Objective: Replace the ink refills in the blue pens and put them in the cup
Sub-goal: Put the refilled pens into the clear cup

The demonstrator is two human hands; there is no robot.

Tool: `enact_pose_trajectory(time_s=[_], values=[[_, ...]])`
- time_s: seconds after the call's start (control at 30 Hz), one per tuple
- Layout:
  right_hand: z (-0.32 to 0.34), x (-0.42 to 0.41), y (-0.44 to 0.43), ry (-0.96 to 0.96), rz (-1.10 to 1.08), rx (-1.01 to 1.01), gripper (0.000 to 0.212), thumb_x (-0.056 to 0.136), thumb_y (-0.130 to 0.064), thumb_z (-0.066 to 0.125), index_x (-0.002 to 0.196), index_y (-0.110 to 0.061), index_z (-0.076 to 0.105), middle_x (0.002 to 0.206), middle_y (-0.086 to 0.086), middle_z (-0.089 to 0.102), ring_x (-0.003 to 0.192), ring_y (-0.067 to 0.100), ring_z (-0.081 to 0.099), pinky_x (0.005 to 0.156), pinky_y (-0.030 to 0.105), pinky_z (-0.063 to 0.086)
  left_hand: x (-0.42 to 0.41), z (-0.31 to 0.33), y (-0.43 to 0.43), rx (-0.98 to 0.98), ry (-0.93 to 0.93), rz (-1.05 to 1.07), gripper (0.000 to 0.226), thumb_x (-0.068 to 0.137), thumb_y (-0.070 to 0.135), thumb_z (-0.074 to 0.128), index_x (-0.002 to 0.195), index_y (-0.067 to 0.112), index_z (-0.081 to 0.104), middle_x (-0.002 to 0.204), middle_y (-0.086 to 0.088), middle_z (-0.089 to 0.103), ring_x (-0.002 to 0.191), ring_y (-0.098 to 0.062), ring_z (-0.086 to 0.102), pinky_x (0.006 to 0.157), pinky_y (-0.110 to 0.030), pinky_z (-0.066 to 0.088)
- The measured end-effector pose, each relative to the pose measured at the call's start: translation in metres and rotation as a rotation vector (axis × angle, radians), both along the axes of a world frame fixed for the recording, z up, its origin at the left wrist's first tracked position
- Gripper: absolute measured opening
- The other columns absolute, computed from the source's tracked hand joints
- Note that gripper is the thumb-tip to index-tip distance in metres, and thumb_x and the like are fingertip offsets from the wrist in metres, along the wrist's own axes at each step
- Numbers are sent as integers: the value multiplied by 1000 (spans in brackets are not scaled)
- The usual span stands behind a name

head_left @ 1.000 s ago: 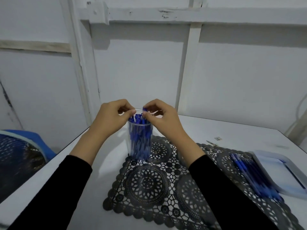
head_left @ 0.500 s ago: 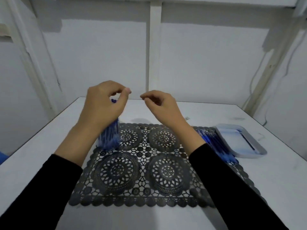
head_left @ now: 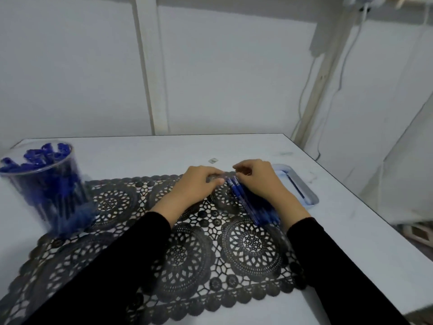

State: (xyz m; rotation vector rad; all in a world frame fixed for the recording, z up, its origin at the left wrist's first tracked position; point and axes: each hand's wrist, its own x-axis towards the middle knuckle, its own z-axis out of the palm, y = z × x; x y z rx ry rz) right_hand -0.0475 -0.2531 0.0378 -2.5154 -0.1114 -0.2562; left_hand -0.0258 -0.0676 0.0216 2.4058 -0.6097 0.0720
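Blue pens in a tight row on the black lace mat, right of centre. Likely to roll or scatter if snagged while lifting just one out. Crowded cup at far left: apt to tip under a hard push. Left hand and right hand both curled over the row's upper ends, fingertips down among the pens; cannot tell whether pinching one or only touching.

One head-worn camera looks forward and down from close above the left hand and right hand. A white flat table lies beneath them and a white panelled wall stands beyond.
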Motion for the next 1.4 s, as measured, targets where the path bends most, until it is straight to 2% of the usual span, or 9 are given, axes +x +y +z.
enact_pose_trajectory(time_s=[0.23, 0.37, 0.53, 0.7, 0.87, 1.1, 1.2, 1.3, 1.4], values=[[-5, 16, -12, 105, 82, -163, 30, 92, -10, 61, 120, -14, 69, 119, 7, 69, 109, 20, 61, 91, 22, 41, 25, -13, -10, 29, -62, -105, 27, 94, 28, 66, 121, 27, 71, 111, 7, 73, 96, -8, 62, 77, -17, 42], [-5, 21, -14, 145, 130, -161, 30, 93, -11, 61, 121, -19, 69, 117, 5, 70, 105, 17, 62, 87, 22, 42, 34, -16, -9, 43, -72, -127, 27, 91, 30, 70, 117, 28, 73, 109, 7, 74, 99, -9, 64, 87, -28, 50], [-5, 22, -16, 156, 157, -127, 26, 92, -18, 65, 117, -23, 71, 113, 1, 71, 93, 7, 57, 84, 21, 41, 41, -17, -4, -4, -44, -126, 21, 86, 30, 76, 106, 30, 77, 97, 9, 74, 92, -6, 65, 85, -30, 51], [-5, 19, -12, 145, 172, -106, 25, 90, -24, 67, 115, -24, 72, 111, -2, 71, 90, 5, 57, 83, 20, 40, 44, -18, 1, -73, 5, -114, 13, 83, 24, 78, 96, 28, 79, 96, 14, 74, 96, -2, 64, 91, -23, 49], [-8, 18, -6, 122, 164, -65, 22, 89, -21, 68, 110, -23, 74, 103, -2, 72, 88, 7, 60, 74, 16, 42, 42, -17, 5, -90, 28, -124, 15, 83, 26, 78, 98, 28, 78, 98, 18, 72, 96, 4, 61, 83, -11, 41], [-9, 16, -4, 79, 84, 53, 19, 84, -19, 70, 102, -17, 77, 82, -7, 69, 69, -3, 57, 57, 4, 38, 38, -18, 3, -113, 48, -148, 10, 81, 23, 80, 91, 26, 79, 99, 17, 73, 98, 4, 63, 87, -12, 44], [-7, 12, -4, 58, 53, 192, 16, 83, -18, 72, 98, -20, 77, 81, -9, 71, 70, -5, 61, 61, 4, 43, 38, -14, 9, -147, 97, -140, 10, 81, 25, 81, 89, 30, 78, 97, 21, 73, 98, 6, 63, 89, -13, 44], [-5, 9, -4, 48, 22, 348, 17, 83, -16, 73, 99, -19, 77, 86, -6, 74, 81, 3, 68, 77, 18, 54, 39, -11, 17, -240, 167, -119, 14, 82, 25, 80, 95, 28, 78, 96, 17, 75, 96, 4, 66, 92, -19, 47], [-3, 7, -3, 21, 7, 423, 18, 82, -18, 74, 99, -23, 77, 90, -8, 74, 83, 7, 69, 81, 27, 57, 31, -7, 23, -455, 308, -114, 16, 86, 20, 76, 101, 21, 75, 96, 5, 77, 94, -8, 71, 91, -24, 51]])
